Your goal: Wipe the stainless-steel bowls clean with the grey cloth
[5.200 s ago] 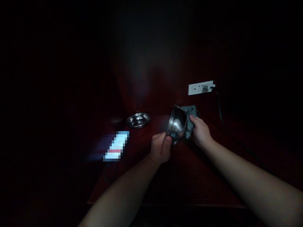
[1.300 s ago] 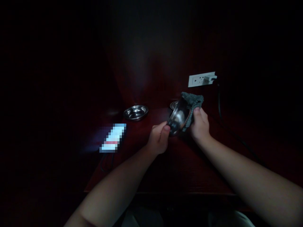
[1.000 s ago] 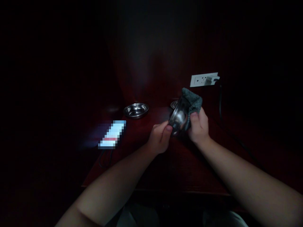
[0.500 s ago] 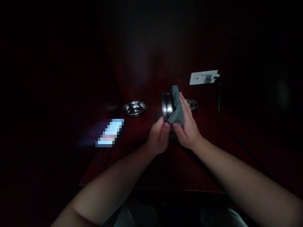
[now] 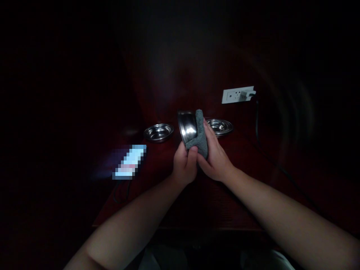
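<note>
A shiny steel bowl is held up above the table, turned on its side with its rim to the left. My left hand grips it from below, thumb pressed on the grey cloth at its lower edge. Against the bowl's right side, my right hand presses the same cloth, palm and fingers laid along it. The inside of the bowl and most of my left fingers are hidden.
A shallow steel dish lies left of the bowl, and stacked steel dishes lie behind my right hand. A pixelated, lit phone rests on the dark red table. A white wall socket holds a plug with a black cable.
Both hands have shifted left with the bowl and cloth. The bowl has tilted, showing more of its outer side, and the dishes behind are less covered.
</note>
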{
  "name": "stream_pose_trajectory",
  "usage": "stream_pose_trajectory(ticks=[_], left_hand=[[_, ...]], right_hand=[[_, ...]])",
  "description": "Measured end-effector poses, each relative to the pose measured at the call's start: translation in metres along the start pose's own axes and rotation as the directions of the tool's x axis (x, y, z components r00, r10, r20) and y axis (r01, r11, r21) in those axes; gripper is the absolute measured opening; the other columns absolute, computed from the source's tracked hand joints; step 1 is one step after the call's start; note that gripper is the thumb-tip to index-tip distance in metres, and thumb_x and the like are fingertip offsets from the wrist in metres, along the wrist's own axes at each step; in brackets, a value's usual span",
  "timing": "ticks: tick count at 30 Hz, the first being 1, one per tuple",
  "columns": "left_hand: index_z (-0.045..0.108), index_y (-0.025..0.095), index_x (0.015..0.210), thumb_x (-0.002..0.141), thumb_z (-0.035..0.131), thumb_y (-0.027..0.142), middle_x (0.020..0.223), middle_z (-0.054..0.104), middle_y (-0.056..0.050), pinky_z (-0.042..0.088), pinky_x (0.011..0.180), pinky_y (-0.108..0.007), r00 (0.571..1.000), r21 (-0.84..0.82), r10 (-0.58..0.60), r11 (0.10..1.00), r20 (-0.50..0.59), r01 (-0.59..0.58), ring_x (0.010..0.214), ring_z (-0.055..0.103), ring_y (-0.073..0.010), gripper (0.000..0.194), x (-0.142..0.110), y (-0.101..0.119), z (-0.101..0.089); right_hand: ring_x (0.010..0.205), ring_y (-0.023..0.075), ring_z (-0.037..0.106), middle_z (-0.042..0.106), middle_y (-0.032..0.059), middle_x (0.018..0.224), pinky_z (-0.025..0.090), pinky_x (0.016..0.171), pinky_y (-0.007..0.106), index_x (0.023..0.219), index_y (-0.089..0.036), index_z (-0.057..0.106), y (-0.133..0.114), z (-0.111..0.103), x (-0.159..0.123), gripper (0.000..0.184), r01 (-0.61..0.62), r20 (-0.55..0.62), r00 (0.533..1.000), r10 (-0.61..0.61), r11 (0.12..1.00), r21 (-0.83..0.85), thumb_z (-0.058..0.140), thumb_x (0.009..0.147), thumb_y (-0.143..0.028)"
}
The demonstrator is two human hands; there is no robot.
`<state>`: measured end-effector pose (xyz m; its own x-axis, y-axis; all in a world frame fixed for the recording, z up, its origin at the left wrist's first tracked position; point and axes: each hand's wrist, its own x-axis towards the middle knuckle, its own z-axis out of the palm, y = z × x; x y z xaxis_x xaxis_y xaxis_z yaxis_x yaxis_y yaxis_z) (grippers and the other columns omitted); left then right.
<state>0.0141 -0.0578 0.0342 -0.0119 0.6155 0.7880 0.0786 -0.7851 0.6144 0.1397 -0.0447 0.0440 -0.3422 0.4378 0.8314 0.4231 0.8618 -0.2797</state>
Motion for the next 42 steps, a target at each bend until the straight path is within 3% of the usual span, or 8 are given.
stream_pose_trajectory(ticks=[3, 8, 13, 20, 24, 30, 36, 42], left_hand=[[0.054, 0.016, 0.105, 0.091, 0.036, 0.034, 0.093, 0.061, -0.006, 0.047, 0.077, -0.031, 1.0, 0.029, -0.007, 1.0, -0.027, 0.008, 0.083, 0.056, -0.0145, 0.029, -0.001, -0.001, 0.0], [0.053, 0.016, 0.106, 0.092, 0.035, 0.033, 0.092, 0.06, -0.006, 0.046, 0.08, -0.032, 0.999, 0.052, -0.027, 0.998, -0.017, 0.028, 0.088, 0.056, -0.0158, 0.028, 0.0, -0.002, -0.001], [0.051, 0.015, 0.111, 0.091, 0.036, 0.029, 0.098, 0.06, -0.007, 0.044, 0.088, -0.035, 0.989, 0.061, 0.015, 0.998, 0.147, -0.024, 0.098, 0.055, -0.0187, 0.028, 0.001, 0.0, -0.002], [0.049, 0.015, 0.12, 0.088, 0.043, 0.028, 0.126, 0.051, -0.013, 0.04, 0.097, -0.043, 0.881, 0.012, 0.132, 0.988, 0.453, -0.154, 0.117, 0.047, -0.0242, 0.035, 0.006, 0.005, -0.006], [0.043, 0.015, 0.127, 0.089, 0.04, 0.039, 0.137, 0.041, -0.015, 0.032, 0.104, -0.047, 0.829, -0.026, 0.162, 0.984, 0.535, -0.175, 0.128, 0.037, -0.0264, 0.045, 0.008, 0.003, -0.008], [0.02, 0.018, 0.141, 0.086, 0.031, 0.056, 0.144, 0.028, -0.015, 0.02, 0.111, -0.049, 0.782, -0.04, 0.136, 0.989, 0.608, -0.141, 0.137, 0.019, -0.0284, 0.067, 0.004, 0.0, -0.002], [0.017, 0.017, 0.141, 0.081, 0.041, 0.06, 0.142, 0.03, -0.016, 0.022, 0.111, -0.049, 0.79, -0.095, 0.121, 0.992, 0.601, -0.079, 0.136, 0.021, -0.0302, 0.077, 0.0, -0.002, -0.002], [0.008, 0.017, 0.14, 0.08, 0.042, 0.061, 0.143, 0.027, -0.019, 0.026, 0.109, -0.047, 0.837, -0.19, 0.136, 0.981, 0.53, -0.04, 0.135, 0.024, -0.0295, 0.081, -0.003, 0.001, -0.003]], right_hand=[[0.139, 0.0281, 0.012, 0.01, 0.0097, 0.152, 0.019, 0.112, 0.053, 0.145, -0.018, 0.004, 0.001, 0.0, -0.002, 0.082, -0.006, 0.017, 1.0, 0.005, 0.999, 0.035, 0.051, 0.082, -0.041], [0.137, 0.0269, 0.019, 0.018, 0.0105, 0.15, 0.022, 0.111, 0.051, 0.143, -0.018, 0.014, 0.004, 0.001, -0.005, 0.068, -0.055, -0.002, 0.998, 0.056, 0.989, 0.136, 0.04, 0.087, -0.045], [0.129, 0.0262, 0.034, 0.035, 0.0128, 0.141, 0.028, 0.107, 0.049, 0.139, -0.019, 0.023, 0.005, 0.006, -0.008, 0.059, -0.134, -0.138, 0.977, 0.16, 0.974, 0.181, 0.039, 0.088, -0.045], [0.125, 0.0258, 0.039, 0.039, 0.0112, 0.136, 0.03, 0.105, 0.05, 0.138, -0.021, 0.024, 0.005, 0.007, -0.006, 0.059, -0.147, -0.251, 0.945, 0.211, 0.957, 0.252, 0.031, 0.088, -0.052], [0.127, 0.027, 0.037, 0.036, 0.0088, 0.139, 0.029, 0.105, 0.052, 0.138, -0.024, 0.022, 0.003, 0.005, -0.003, 0.061, -0.14, -0.281, 0.938, 0.202, 0.964, 0.226, 0.031, 0.087, -0.056], [0.131, 0.028, 0.032, 0.03, 0.0083, 0.144, 0.028, 0.106, 0.053, 0.139, -0.024, 0.023, -0.001, 0.003, -0.001, 0.064, -0.122, -0.29, 0.939, 0.185, 0.967, 0.222, 0.027, 0.086, -0.06], [0.13, 0.0308, 0.032, 0.03, 0.0091, 0.144, 0.027, 0.106, 0.055, 0.139, -0.024, 0.023, 0.002, 0.004, -0.003, 0.071, -0.095, -0.283, 0.947, 0.149, 0.976, 0.194, 0.039, 0.081, -0.062], [0.131, 0.0315, 0.031, 0.03, 0.012, 0.144, 0.027, 0.107, 0.053, 0.141, -0.02, 0.019, 0.005, 0.003, -0.004, 0.08, -0.043, -0.236, 0.969, 0.065, 0.994, 0.096, 0.049, 0.077, -0.058]])
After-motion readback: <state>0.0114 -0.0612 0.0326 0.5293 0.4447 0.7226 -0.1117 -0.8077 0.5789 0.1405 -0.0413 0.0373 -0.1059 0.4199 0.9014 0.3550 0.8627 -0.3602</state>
